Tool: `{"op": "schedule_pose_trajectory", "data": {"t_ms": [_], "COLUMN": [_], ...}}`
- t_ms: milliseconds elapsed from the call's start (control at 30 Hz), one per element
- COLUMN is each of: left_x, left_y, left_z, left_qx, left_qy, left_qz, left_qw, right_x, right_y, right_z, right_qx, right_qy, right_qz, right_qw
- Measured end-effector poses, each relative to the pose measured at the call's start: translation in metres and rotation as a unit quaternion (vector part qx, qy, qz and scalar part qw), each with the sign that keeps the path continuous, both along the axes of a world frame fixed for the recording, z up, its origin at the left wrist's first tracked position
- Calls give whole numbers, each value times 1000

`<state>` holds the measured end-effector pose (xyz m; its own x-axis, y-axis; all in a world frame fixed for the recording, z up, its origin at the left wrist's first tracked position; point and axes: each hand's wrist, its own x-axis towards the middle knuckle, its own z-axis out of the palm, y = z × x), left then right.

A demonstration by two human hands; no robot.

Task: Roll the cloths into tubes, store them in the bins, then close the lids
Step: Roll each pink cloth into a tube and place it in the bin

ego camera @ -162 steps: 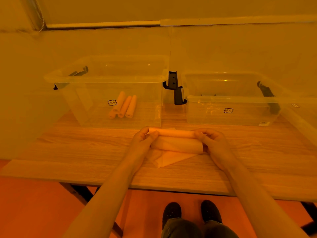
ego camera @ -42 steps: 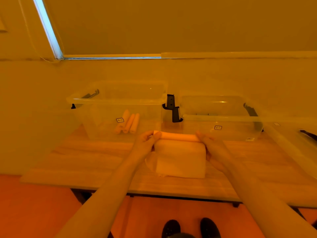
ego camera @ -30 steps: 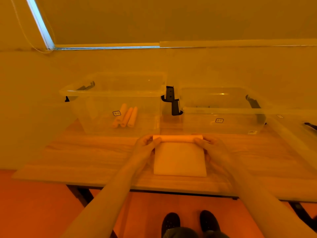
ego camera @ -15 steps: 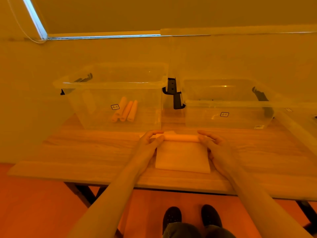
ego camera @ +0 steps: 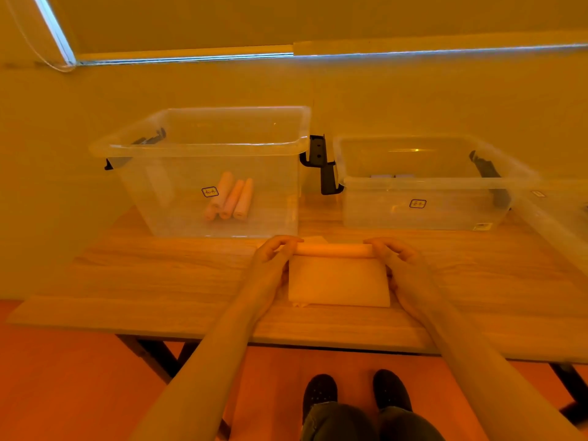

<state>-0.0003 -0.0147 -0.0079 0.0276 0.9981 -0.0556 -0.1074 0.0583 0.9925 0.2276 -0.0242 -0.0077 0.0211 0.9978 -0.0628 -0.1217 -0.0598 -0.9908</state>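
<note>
Head view shows my left hand (ego camera: pixel 273 261) and right hand (ego camera: pixel 396 261) pinching the rolled far edge of the cloth (ego camera: pixel 337 281) on the table (ego camera: pixel 159 281), so I think I should roll it tight and even toward me.

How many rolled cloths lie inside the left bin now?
3: left roll, middle roll and right roll lie side by side on the left bin floor.

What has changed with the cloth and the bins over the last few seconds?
The cloth was unrolled: it now lies mostly flat, with a thin roll at its far edge, gripped at its ends by the left hand and right hand. Three rolled cloths stay in the left bin.
</note>
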Motion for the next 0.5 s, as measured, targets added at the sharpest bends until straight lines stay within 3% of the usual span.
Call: {"op": "schedule_pose_trajectory", "data": {"t_ms": [300,500], "left_x": [2,2], "left_y": [-3,-5], "left_z": [-1,-1], "left_qx": [6,26], "left_qy": [30,35], "left_qz": [0,-12], "left_qw": [1000,999], "right_x": [2,2], "right_y": [-3,-3], "right_z": [-2,0], "right_qx": [25,25], "right_qy": [-49,-27], "right_qz": [3,3], "right_qw": [998,999]}}
